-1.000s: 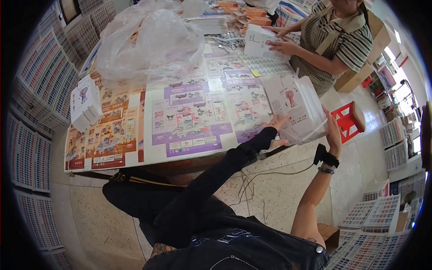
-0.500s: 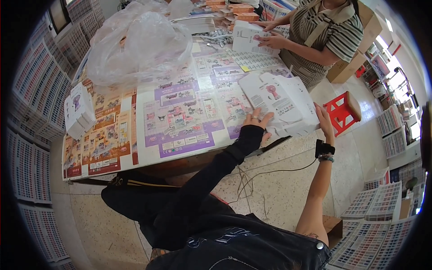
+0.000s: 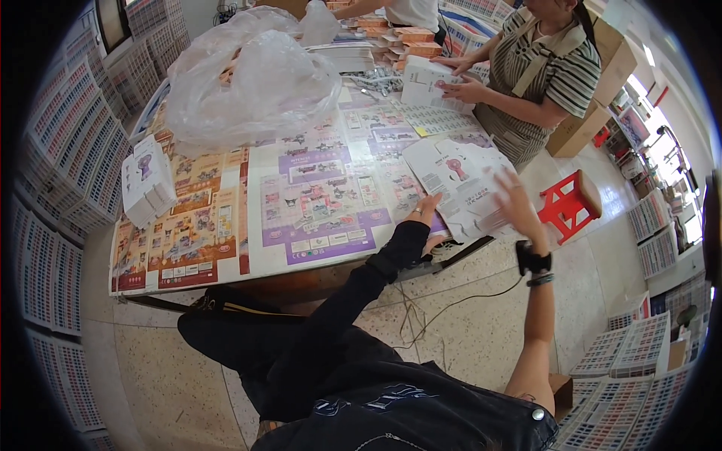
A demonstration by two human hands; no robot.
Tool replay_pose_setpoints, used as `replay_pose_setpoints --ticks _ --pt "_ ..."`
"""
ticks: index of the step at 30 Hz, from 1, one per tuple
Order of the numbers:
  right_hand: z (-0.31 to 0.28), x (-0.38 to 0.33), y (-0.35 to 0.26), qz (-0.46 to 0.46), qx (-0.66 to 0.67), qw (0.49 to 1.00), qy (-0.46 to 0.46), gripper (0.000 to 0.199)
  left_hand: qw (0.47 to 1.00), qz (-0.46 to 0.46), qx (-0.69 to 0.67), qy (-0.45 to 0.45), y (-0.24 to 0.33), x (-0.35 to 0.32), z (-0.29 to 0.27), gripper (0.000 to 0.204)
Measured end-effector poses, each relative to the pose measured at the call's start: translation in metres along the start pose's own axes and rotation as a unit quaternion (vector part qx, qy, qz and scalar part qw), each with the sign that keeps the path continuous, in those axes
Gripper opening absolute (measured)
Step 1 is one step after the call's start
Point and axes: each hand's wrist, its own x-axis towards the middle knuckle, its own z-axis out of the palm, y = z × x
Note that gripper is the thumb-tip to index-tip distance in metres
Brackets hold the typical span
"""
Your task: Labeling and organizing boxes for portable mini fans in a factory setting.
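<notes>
A stack of flat white cartons (image 3: 455,177) with a small red picture lies on the right end of the table (image 3: 226,274), which is covered with printed sheets. My left hand (image 3: 426,213), in a black sleeve, rests with its fingers apart on the table at the stack's near left corner. My right hand (image 3: 513,199) is blurred, with spread fingers, over the stack's right edge; it grips nothing that I can see. A black watch sits on that wrist.
A big clear plastic bag (image 3: 248,83) fills the far middle of the table. A small pile of white boxes (image 3: 147,180) stands at the left. A person in a striped shirt (image 3: 553,71) handles a white box (image 3: 427,83) across the corner. A red stool (image 3: 571,204) and cables are on the floor.
The white carton stack went from being held at the table's right edge to lying flat on the table. My right hand has let go and opened over it.
</notes>
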Motion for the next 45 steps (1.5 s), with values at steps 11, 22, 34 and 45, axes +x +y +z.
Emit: replay_pose_setpoints --ticks 11,22,34,45 --pt "-0.015 0.054 -0.08 0.103 -0.086 0.921 -0.365 0.08 0.999 -0.041 0.011 0.001 -0.003 -0.076 -0.074 0.099" --pt "-0.018 0.256 -0.067 0.087 -0.161 0.979 -0.088 0.068 0.979 -0.174 -0.08 0.066 0.086 -0.218 -0.197 0.066" --pt "-0.056 0.034 -0.386 -0.49 0.258 0.822 -0.134 0.06 0.922 -0.298 -0.186 0.164 0.077 -0.34 -0.206 0.041" --pt "0.025 -0.107 -0.638 -0.599 0.674 0.162 -0.4 0.033 0.902 -0.32 -0.174 0.23 0.074 -0.36 -0.198 0.038"
